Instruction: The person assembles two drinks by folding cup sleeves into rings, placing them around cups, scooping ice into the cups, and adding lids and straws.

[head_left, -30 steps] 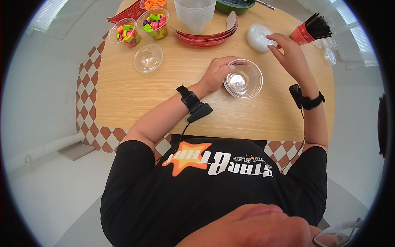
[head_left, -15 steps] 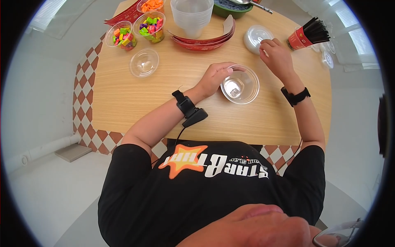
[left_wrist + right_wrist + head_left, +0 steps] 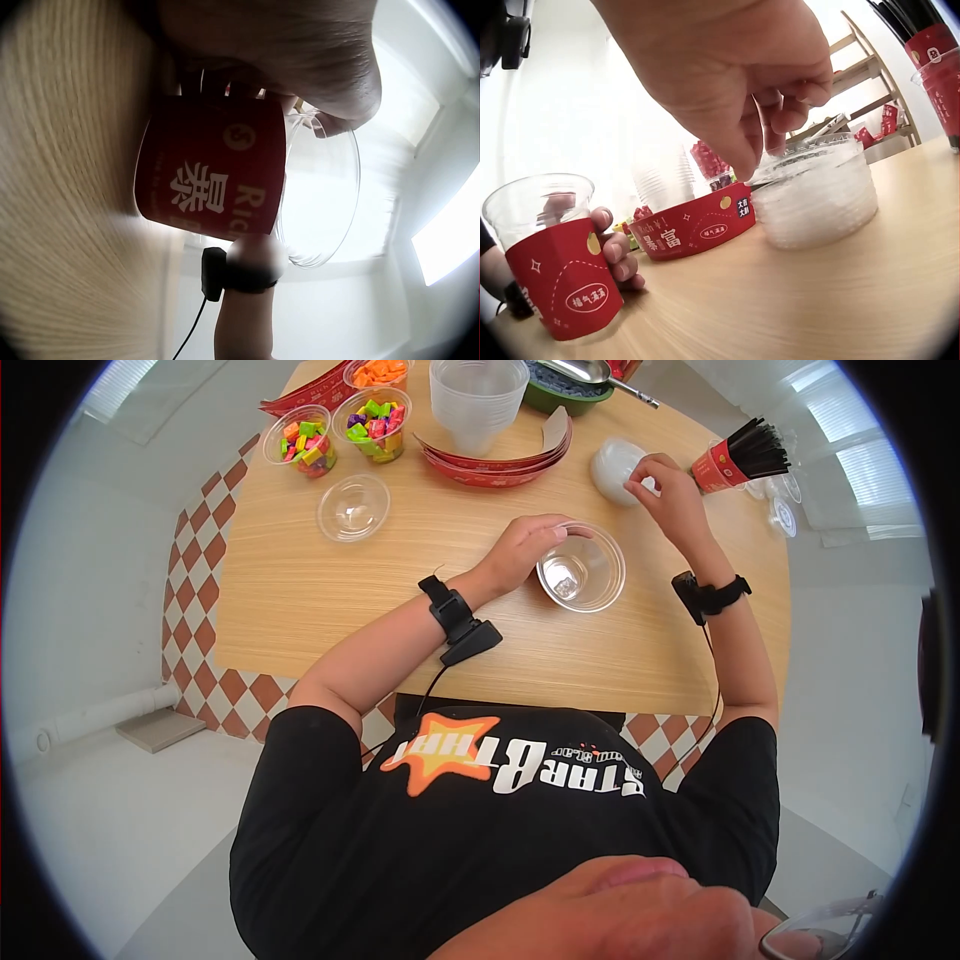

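My left hand point(image 3: 528, 550) grips a clear plastic cup point(image 3: 590, 582) from its left side, fingers round it and thumb at the rim. The cup stands upright on the table, its mouth uncovered. In both wrist views a red printed paper sleeve point(image 3: 568, 274) wraps its wall. My right hand point(image 3: 672, 500) is at the near right edge of a stack of clear plastic lids point(image 3: 817, 199). Thumb and fingertips pinch the rim of the top lid point(image 3: 769, 171). A single clear lid point(image 3: 353, 508) lies apart, to the left of the cup.
Behind the cup lie red paper sleeves point(image 3: 490, 472), with a stack of clear cups point(image 3: 478, 405) beyond. Cups of colourful wrapped pieces point(image 3: 372, 425) stand at the back left. A green bowl point(image 3: 570, 398) with a metal scoop is at the back; black straws point(image 3: 758, 450) stand at the right.
My right hand has drawn in to the near edge of the lid stack, its spread thumb and fingers closing to a pinch. The left hand keeps its grip on the cup.
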{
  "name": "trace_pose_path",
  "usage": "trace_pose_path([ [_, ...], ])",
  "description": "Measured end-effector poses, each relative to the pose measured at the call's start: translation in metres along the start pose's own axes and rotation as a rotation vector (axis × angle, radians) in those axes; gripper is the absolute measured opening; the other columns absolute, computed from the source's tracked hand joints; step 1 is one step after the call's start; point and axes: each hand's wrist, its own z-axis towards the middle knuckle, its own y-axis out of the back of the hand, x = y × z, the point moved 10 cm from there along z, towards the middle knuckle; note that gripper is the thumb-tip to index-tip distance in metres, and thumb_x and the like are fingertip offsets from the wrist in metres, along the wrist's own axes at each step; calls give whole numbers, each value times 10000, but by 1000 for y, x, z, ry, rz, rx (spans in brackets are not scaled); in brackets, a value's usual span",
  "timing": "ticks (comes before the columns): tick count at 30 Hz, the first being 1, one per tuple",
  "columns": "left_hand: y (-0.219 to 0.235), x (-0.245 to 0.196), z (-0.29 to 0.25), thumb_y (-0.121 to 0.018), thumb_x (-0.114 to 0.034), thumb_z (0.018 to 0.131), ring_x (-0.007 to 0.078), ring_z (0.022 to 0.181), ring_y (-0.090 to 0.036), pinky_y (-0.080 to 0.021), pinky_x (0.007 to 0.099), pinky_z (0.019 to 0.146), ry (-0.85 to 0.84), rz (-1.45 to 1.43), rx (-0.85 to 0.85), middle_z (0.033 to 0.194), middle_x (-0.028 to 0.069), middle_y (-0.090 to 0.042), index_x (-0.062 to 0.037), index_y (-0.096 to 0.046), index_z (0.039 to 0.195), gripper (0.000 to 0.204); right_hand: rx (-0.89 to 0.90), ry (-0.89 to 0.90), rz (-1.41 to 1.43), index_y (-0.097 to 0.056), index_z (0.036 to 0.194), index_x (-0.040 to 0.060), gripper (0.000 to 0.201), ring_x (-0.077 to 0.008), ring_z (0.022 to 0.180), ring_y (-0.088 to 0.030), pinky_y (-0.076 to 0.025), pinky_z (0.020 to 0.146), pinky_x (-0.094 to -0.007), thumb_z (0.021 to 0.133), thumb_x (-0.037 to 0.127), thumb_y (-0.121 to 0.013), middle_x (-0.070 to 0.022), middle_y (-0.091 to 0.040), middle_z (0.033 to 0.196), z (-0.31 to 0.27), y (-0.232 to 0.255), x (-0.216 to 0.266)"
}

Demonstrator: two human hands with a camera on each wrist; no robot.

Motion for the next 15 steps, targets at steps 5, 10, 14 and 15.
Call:
trace_pose_path([
  [5,-1,-2,0,-419,-284,975,225,1186,-581,-391,339,1072,8,8,8,1216,185,-653,111,-598,1217,496,-130,88,84,-667,886,31,156,-242,834,-612,-473,735,-341,822,145,-753,-90,-664,925,1,32,5],
  [10,-1,-1,1,-421,-297,983,214,1168,-587,-400,333,1062,4,2,15,1217,181,-654,108,-600,1218,501,-85,22,88,-665,891,37,143,-226,831,-598,-466,746,-335,822,141,-736,-78,-674,924,-4,20,-5],
  [14,0,0,1,-423,-305,988,206,1153,-592,-408,329,1053,0,6,9,1217,175,-655,104,-602,1219,503,-63,-73,96,-657,896,57,139,-202,810,-563,-453,739,-314,807,147,-715,-67,-659,914,-9,6,-29],
  [15,0,0,1,-423,-305,988,206,1153,-592,-408,329,1053,-1,5,10,1217,175,-655,104,-602,1219,503,-63,-73,95,-657,896,57,139,-202,810,-563,-453,739,-314,807,147,-715,-67,-659,914,-10,5,-33],
])
